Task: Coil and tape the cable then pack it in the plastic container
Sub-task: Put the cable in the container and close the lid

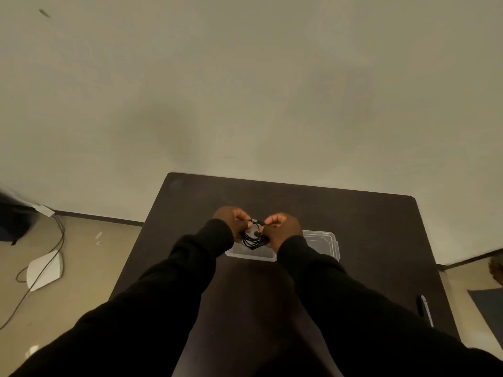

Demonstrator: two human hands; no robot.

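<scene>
A thin black cable (251,238) hangs in a loose coil between my two hands, above the dark table (353,227). My left hand (231,220) grips the coil's left side. My right hand (283,227) pinches the cable's end, near a small light connector. Both wear black sleeves. A clear plastic container (253,254) lies on the table just under the coil, and its clear lid (324,242) rests to the right, partly hidden by my right wrist. No tape is visible.
A dark pen-like tool (424,308) lies near the table's right edge. On the floor at the left are a white flat device (45,269) with a trailing wire and a dark object by the wall. A plain wall stands behind the table.
</scene>
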